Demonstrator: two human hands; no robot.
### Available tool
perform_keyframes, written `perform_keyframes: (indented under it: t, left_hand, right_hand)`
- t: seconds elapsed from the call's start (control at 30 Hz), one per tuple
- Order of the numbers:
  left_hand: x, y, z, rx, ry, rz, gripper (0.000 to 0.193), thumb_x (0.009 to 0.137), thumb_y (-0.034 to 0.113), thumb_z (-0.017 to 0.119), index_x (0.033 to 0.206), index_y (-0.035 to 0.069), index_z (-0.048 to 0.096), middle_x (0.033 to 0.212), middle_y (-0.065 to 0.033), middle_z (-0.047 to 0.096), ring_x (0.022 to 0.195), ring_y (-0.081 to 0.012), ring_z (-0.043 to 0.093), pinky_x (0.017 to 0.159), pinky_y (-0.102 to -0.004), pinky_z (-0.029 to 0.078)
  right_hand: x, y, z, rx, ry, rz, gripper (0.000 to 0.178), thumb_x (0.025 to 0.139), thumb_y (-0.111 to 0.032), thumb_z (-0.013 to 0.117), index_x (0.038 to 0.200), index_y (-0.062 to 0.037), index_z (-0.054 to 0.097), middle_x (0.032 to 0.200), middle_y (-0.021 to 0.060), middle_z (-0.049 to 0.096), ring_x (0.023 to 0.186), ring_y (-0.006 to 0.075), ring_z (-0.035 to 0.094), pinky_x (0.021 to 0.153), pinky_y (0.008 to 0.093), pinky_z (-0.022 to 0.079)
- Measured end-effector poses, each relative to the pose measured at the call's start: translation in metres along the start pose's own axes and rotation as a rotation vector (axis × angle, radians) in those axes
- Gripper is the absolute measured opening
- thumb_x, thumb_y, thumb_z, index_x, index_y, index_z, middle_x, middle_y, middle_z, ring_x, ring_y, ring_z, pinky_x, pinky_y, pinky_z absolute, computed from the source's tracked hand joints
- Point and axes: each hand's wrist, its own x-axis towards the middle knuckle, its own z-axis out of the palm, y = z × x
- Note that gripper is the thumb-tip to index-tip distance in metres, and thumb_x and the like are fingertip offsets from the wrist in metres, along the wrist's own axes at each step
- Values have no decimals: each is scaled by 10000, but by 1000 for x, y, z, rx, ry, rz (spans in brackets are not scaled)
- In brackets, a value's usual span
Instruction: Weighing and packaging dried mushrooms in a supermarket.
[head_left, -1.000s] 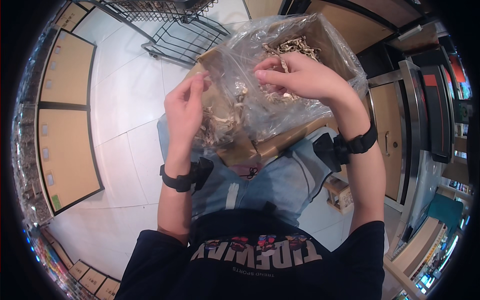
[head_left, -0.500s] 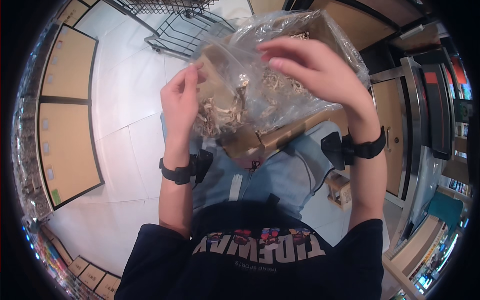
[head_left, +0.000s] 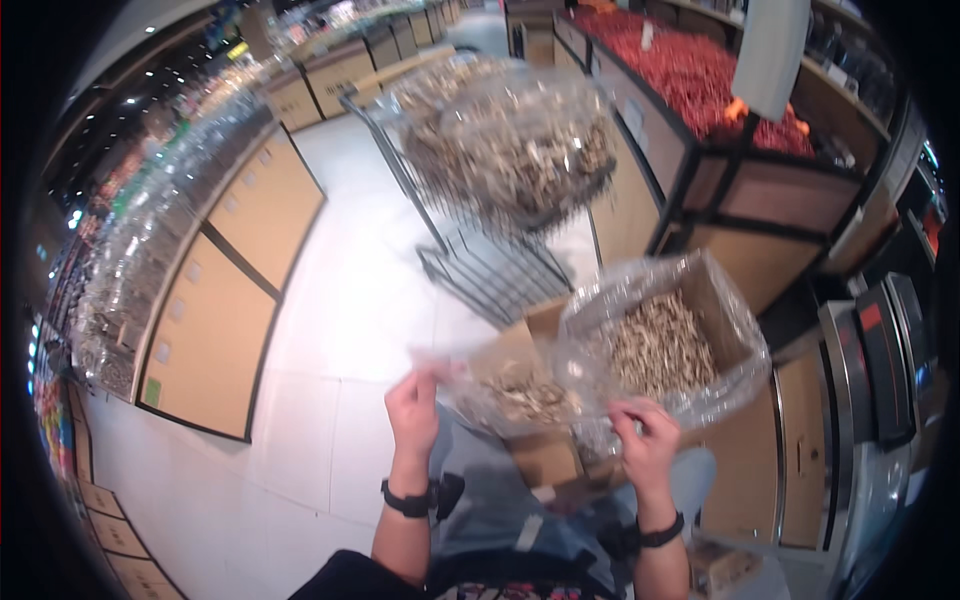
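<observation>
A see-through plastic bag (head_left: 500, 420) with some dried mushrooms (head_left: 530, 396) in it stretches between my two hands, over my lap. My left hand (head_left: 412, 412) is closed on the bag's left edge, its fingers pinched together. On the other side, my right hand (head_left: 650, 442) pinches the bag's right edge between thumb and fingers. Just beyond my right hand stands a cardboard box (head_left: 732, 318), lined with see-through plastic film (head_left: 590, 300) and filled with many more dried mushrooms (head_left: 665, 345). A brown cardboard flap (head_left: 548, 462) shows below the bag.
A wire cart (head_left: 490, 270) ahead carries large plastic bags of dried goods (head_left: 510, 150). Beyond it at the right is a display bin of red dried peppers (head_left: 665, 75). Wooden cabinets (head_left: 215, 320) line the left; a dark device (head_left: 885, 360) stands at the right.
The view has tilted up, bringing the cart and bins into sight. My right hand has come back from over the box to the bag's right edge; both hands now spread the bag.
</observation>
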Motion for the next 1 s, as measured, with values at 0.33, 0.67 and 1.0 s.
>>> perform_keyframes:
  t: [0.33,0.67,1.0]
  left_hand:
    - [-13,12,-15,-257,-144,197,300,932,182,488,972,-74,640,911,-170,676,838,-250,654,763,-341,512]
    - [-18,1,-12,-231,-215,193,251,923,136,521,1030,-73,609,1034,-208,639,941,-282,630,848,-377,501]
    - [-38,14,-38,-165,-154,138,402,942,320,482,988,-47,642,964,-157,669,899,-232,644,799,-323,506]
  right_hand:
    - [16,-64,7,-97,102,-254,79,767,23,620,834,13,662,732,92,591,642,180,568,568,268,430]
    - [9,-56,3,-110,-163,-313,113,735,23,652,841,-4,678,779,88,616,674,182,603,597,262,467]
    - [12,-25,7,8,-484,-179,178,686,21,652,859,-3,689,784,101,644,709,191,624,630,281,480]
